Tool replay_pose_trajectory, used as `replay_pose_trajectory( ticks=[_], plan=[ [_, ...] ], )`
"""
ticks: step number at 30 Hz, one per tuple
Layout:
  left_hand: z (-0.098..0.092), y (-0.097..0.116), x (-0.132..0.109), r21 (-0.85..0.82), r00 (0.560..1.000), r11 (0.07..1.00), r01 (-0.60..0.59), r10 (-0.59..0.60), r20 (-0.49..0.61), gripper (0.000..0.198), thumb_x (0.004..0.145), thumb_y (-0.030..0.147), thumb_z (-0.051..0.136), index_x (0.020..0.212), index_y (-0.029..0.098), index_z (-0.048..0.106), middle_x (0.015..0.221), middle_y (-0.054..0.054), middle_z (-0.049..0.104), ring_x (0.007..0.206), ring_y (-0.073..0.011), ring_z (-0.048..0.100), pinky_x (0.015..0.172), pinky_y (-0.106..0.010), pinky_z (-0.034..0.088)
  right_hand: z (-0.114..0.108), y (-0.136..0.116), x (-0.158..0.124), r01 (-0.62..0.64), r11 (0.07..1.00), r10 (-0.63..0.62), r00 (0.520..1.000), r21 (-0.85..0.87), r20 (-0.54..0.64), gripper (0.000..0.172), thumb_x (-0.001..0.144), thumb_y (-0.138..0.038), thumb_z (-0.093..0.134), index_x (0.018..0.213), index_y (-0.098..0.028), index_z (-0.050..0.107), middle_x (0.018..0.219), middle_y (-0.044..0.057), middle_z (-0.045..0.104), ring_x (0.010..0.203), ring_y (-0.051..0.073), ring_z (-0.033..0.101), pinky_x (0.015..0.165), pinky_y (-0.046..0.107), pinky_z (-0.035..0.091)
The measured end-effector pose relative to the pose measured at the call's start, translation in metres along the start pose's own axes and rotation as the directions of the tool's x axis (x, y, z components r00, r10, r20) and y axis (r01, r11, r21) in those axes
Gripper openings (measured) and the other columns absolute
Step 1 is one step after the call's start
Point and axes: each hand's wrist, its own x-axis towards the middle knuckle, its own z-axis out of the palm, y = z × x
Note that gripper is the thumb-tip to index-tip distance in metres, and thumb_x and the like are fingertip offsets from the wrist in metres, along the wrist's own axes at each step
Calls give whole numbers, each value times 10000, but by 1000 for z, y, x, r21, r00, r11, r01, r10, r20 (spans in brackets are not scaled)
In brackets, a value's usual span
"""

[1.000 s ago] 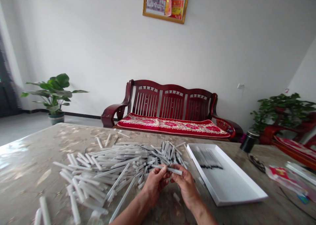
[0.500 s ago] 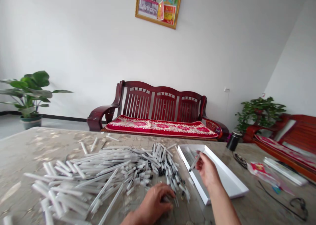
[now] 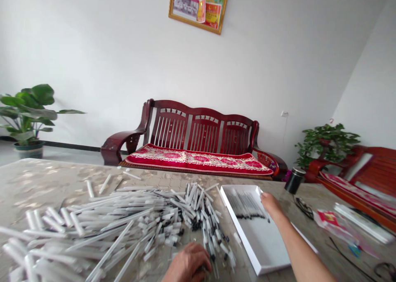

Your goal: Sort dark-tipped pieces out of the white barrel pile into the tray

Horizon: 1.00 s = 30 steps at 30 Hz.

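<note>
My right hand [image 3: 271,204] reaches over the right side of a shallow white box [image 3: 247,249], fingers closed on the upper end of a pen [image 3: 267,217] with a dark tip. Beside that pen, several clear pens [image 3: 243,205] with black ends lie in a row at the box's far end. My left hand [image 3: 191,260] rests low on the table with its fingers curled; what they hold, if anything, is hidden. Just beyond it spreads a large heap of white and clear pen parts [image 3: 123,216], some with black ends [image 3: 213,228].
The patterned table [image 3: 62,178] carries a black cylinder [image 3: 295,180], cables [image 3: 305,207], a plastic bag with red print [image 3: 331,222] and a long white item [image 3: 363,222] at the right. A wooden sofa [image 3: 198,129] and potted plants [image 3: 34,112] stand beyond.
My right hand has moved right and lowered the pen to the end of the row in the box. My left hand has shifted slightly left and down. The view has turned a little.
</note>
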Motion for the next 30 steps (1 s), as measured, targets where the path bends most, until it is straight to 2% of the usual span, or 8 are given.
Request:
replay_pose_trajectory(
  ticks=[3, 6, 11, 15, 19, 24, 27, 30],
  plan=[
    [2, -12, 0, 105, 998, 993, -54, 55, -11, 352, 682, -42, 562, 845, 234, 707, 998, -17, 728, 923, -151, 645, 826, -214, 471, 12, 2, 18, -7, 996, 10, 999, -92, 32, 300, 822, -284, 523, 983, -172, 751, 985, 146, 755, 932, 264, 701, 738, 294, 477],
    [4, -22, -1, 199, 994, 976, -89, 99, -39, 324, 716, -21, 573, 849, 244, 706, 993, -16, 728, 882, -140, 650, 774, -187, 486, 24, 3, 28, -6, 988, 14, 998, -151, 53, 363, 832, -298, 526, 1107, -167, 725, 1107, 169, 729, 1032, 290, 678, 791, 310, 477],
    [4, -23, -2, 286, 986, 952, -111, 142, -89, 265, 760, 7, 587, 836, 239, 691, 947, -7, 739, 844, -136, 656, 743, -172, 495, 34, 10, 34, 22, 978, 0, 995, -208, 104, 339, 882, -278, 466, 1042, -187, 751, 1079, 150, 741, 1016, 279, 686, 765, 286, 466],
    [2, -19, -2, 296, 980, 948, -119, 160, -121, 232, 800, 24, 565, 810, 231, 669, 889, 0, 743, 809, -134, 652, 722, -175, 488, 36, 11, 31, 32, 974, -2, 991, -223, 134, 331, 847, -219, 488, 1031, -204, 763, 1059, 121, 752, 1008, 254, 693, 752, 256, 463],
    [2, -15, -3, 289, 974, 952, -97, 151, -168, 233, 808, 30, 551, 806, 236, 659, 878, 2, 734, 824, -140, 642, 731, -187, 476, 37, 4, 23, 47, 974, -14, 988, -222, 151, 356, 820, -201, 501, 1067, -236, 755, 1071, 84, 755, 1020, 238, 690, 754, 242, 465],
    [-3, -1, -3, 281, 979, 960, 9, 49, -199, 184, 835, 83, 557, 773, 225, 656, 826, -13, 711, 827, -164, 620, 723, -231, 452, 26, -11, 6, 40, 969, -12, 993, -243, 117, 412, 823, -136, 457, 1122, -190, 734, 1120, 126, 734, 1027, 258, 686, 764, 270, 473],
    [-10, 7, -2, 316, 970, 944, 91, -12, -243, 188, 844, 91, 563, 752, 218, 668, 800, -25, 703, 809, -176, 611, 737, -276, 436, 14, -33, -12, 77, 967, -59, 995, -244, 83, 426, 852, -127, 427, 1175, -156, 703, 1185, 160, 697, 1050, 273, 673, 779, 293, 475],
    [-16, 9, -1, 350, 956, 925, 150, -45, -290, 205, 849, 87, 568, 733, 214, 681, 775, -31, 696, 797, -185, 606, 775, -319, 424, 7, -66, -42, 213, 955, -202, 977, -208, 75, 421, 897, -132, 398, 1222, -156, 663, 1285, 136, 641, 1137, 222, 623, 885, 252, 445]
  ],
)
